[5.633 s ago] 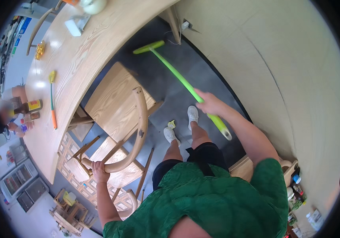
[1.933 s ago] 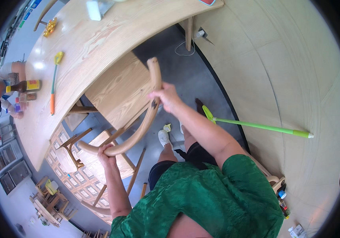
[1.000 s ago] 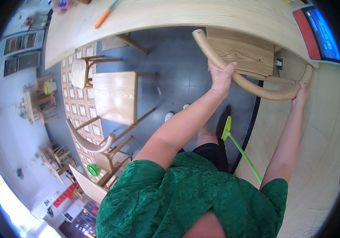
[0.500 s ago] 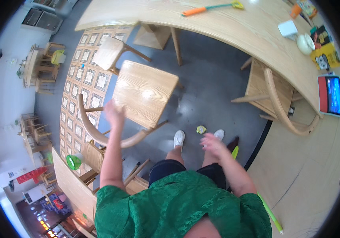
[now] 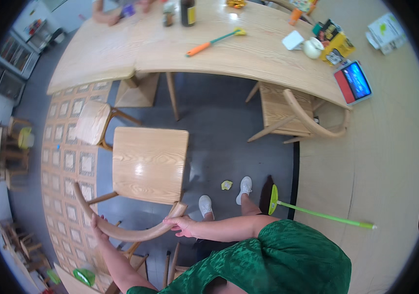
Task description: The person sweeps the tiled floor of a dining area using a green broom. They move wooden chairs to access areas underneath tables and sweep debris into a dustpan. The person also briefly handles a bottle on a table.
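Left hand (image 5: 100, 228) and right hand (image 5: 180, 226) gripped the armchair's (image 5: 151, 164) curved backrest (image 5: 133, 235); a leftward swing risked bumping the stool (image 5: 92, 122) near the table's (image 5: 116, 54) front-left corner.

The person wears a green shirt (image 5: 292, 255) with short sleeves (image 5: 268, 231) and a wavy pattern. The shorts (image 5: 209, 247) are dark, and both shoes (image 5: 206, 206) are white. The hands (image 5: 182, 226) are bare.
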Demonstrator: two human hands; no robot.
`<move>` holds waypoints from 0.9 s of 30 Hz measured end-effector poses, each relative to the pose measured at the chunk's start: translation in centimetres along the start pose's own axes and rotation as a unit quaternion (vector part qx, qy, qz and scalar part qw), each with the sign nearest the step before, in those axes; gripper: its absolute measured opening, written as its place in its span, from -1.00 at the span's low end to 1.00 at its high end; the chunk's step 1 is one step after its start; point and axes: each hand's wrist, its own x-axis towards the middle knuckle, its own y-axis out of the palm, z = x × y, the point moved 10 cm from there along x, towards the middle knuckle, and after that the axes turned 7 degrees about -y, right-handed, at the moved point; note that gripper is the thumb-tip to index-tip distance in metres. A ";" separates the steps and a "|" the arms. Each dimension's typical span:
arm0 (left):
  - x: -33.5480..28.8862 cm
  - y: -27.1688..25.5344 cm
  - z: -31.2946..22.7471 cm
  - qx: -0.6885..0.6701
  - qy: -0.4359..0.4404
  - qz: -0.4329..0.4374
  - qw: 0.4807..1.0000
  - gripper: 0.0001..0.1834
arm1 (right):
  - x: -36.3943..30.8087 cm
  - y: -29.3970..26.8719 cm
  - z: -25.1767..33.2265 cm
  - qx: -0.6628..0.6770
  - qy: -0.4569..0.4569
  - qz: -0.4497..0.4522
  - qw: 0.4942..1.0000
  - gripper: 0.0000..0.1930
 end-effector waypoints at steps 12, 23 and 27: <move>-9.4 30.3 1.5 -0.077 0.005 0.143 0.987 -0.90 | -10.2 -15.8 31.8 -0.008 -0.131 -0.132 0.983 -0.48; -18.5 47.8 17.1 -0.044 0.022 0.156 0.987 -0.66 | -21.5 -38.4 33.3 0.065 -0.225 -0.183 0.955 -0.44; -16.7 50.9 17.1 -0.044 0.058 0.151 0.986 -0.69 | -21.2 -40.3 34.2 0.059 -0.240 -0.181 0.952 -0.45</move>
